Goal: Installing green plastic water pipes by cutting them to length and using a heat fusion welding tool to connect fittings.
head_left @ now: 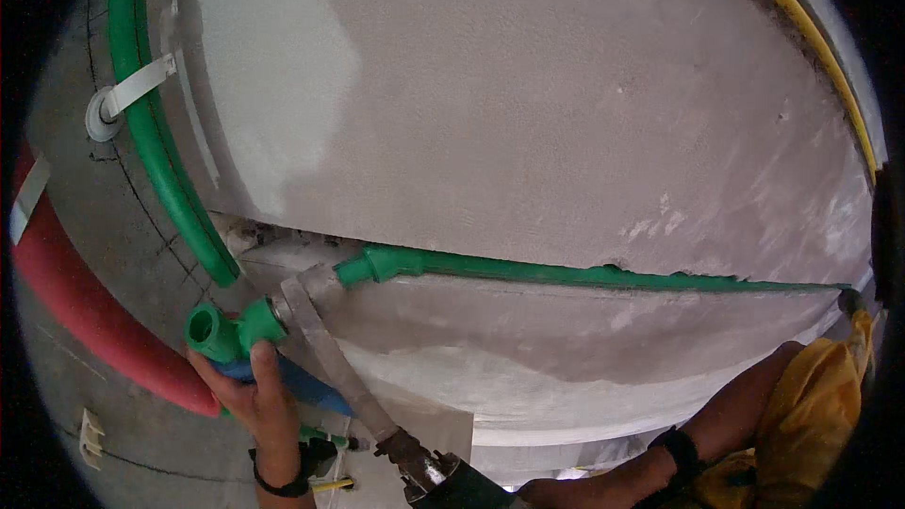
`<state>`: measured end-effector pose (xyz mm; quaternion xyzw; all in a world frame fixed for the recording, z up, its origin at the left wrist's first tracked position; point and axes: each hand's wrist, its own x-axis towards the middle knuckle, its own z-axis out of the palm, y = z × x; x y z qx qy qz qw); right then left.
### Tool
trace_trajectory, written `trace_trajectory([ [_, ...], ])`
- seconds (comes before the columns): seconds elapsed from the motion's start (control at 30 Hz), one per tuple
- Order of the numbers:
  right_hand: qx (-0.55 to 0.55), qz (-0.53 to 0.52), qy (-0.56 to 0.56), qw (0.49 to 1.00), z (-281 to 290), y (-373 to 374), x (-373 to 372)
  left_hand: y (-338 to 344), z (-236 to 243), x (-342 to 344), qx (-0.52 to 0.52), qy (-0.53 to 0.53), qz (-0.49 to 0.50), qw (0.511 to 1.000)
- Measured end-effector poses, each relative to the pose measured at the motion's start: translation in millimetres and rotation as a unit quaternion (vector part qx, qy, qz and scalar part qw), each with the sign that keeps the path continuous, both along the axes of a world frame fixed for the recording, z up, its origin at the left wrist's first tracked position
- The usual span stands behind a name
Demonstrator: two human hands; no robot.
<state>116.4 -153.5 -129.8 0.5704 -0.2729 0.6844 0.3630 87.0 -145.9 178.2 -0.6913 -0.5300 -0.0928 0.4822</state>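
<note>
My left hand point(259, 401) is closed around a green pipe fitting point(231, 330) whose round open mouth faces up. A blue pipe point(316, 388) slants down to the right from behind the fingers. The fitting's right end is against one side of a pipe welding iron point(335, 358) with a flat metal blade and dark handle. On the blade's other side, a green angled fitting point(377, 264) on the wall pipe meets or nearly meets the iron. My right hand point(547, 492), mostly cut off by the lower edge, grips the iron's handle; its fingers are hidden.
A green pipe point(537, 271) runs along a groove in the grey wall point(566, 132). Another green pipe point(170, 170) is strapped at the left, near a thick red pipe point(104, 320). A yellow pipe point(820, 38) curves at upper right. A pale plastic piece point(90, 438) lies lower left.
</note>
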Motion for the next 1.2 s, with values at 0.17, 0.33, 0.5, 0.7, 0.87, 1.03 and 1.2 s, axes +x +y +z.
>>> trace_trajectory([
  [0.17,0.046,-0.016,-0.032,0.998,-1,4,7,-1,-1,0,-0.014,-0.001,0.004,1.000],
  [0.33,0.155,-0.064,-0.085,0.982,3,-6,-25,-2,6,2,0.013,-0.004,0.019,1.000],
  [0.5,0.140,-0.073,-0.093,0.983,-13,-16,-23,3,-4,7,0.011,0.017,0.030,0.999],
  [0.7,0.046,-0.029,-0.036,0.998,-22,-25,-36,-2,-4,6,-0.027,0.001,0.038,0.999],
  [0.87,0.040,0.069,-0.019,0.997,-16,-18,-29,-1,5,-1,-0.029,0.068,0.034,0.997],
  [1.03,-0.034,-0.121,0.062,0.990,-11,-18,-28,1,-2,2,-0.010,0.031,0.010,0.999],
  [1.2,0.087,0.107,-0.151,0.979,-5,6,16,6,-9,2,-0.013,-0.005,-0.025,1.000],
])
